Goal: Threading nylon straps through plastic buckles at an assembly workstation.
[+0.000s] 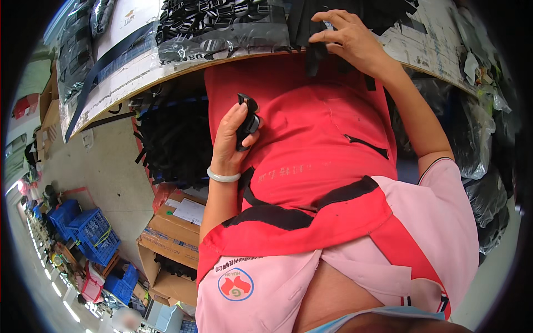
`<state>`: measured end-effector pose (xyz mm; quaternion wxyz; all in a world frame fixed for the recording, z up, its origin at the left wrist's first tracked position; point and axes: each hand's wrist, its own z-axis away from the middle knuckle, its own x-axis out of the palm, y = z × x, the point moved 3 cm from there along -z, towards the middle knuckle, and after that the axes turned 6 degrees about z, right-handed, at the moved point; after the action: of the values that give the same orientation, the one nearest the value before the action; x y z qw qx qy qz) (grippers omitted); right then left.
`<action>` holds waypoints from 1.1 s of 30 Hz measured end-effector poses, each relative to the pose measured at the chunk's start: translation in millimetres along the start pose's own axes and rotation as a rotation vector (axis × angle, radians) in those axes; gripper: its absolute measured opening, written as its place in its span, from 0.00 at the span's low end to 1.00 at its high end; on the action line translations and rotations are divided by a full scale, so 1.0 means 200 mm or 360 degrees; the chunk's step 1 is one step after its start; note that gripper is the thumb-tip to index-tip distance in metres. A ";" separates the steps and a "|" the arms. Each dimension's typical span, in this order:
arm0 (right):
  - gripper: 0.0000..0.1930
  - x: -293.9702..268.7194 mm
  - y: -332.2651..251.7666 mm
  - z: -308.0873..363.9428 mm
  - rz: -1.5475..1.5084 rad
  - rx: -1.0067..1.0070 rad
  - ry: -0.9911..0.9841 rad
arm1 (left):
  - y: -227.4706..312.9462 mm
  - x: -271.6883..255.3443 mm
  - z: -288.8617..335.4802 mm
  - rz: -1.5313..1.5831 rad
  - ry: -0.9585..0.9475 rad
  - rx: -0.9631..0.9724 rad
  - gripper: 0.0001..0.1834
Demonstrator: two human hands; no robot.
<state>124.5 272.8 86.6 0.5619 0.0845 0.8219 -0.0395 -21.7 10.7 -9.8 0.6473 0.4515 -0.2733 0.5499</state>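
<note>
My left hand [229, 136], with a pale bangle at its wrist, is raised in front of the red apron [311, 133]. Its fingers are closed around a black plastic buckle [246, 129], part of which they cover. At the table's near edge, my right hand [355, 43] reaches over black webbing straps [300, 25]. Its fingers are stretched out and apart, close to a short black strap end [316, 58] hanging over the edge. Whether the fingertips touch the webbing is hard to tell.
An open clear bag of black buckles [216, 28] lies on the worn white table [130, 72]. A long strap [102, 61] trails off its left side. Below are dark straps [172, 139], a cardboard box [166, 236] and blue crates [94, 236]. Plastic bags [472, 133] crowd the right.
</note>
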 end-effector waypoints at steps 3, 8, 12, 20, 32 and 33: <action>0.10 -0.04 0.00 -0.01 -0.0126 -0.0071 0.0017 | -0.01 0.04 -0.01 -0.0216 -0.0028 -0.0023 0.11; 0.09 -0.29 -0.24 -0.07 -0.0780 0.0045 0.0143 | 0.01 0.02 -0.01 -0.0500 -0.0013 -0.0097 0.12; 0.08 -0.23 -0.49 -0.07 -0.1627 0.0228 -0.0170 | 0.01 0.10 -0.03 -0.0179 -0.0052 -0.0010 0.17; 0.10 0.09 -0.52 0.02 -0.2014 0.0870 -0.0568 | -0.02 0.13 -0.03 -0.0191 0.0121 -0.0010 0.13; 0.10 0.20 -0.55 0.07 -0.2516 0.1444 -0.1130 | -0.01 0.15 -0.01 -0.1633 0.0230 0.0973 0.09; 0.10 0.20 -0.55 0.07 -0.2555 0.1479 -0.1089 | -0.01 0.15 -0.01 -0.1677 0.0164 0.0991 0.09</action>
<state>102.3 166.7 40.4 0.4868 -0.3017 0.3314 -0.7498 -12.7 27.4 14.7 0.6823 0.6665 0.1918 0.2311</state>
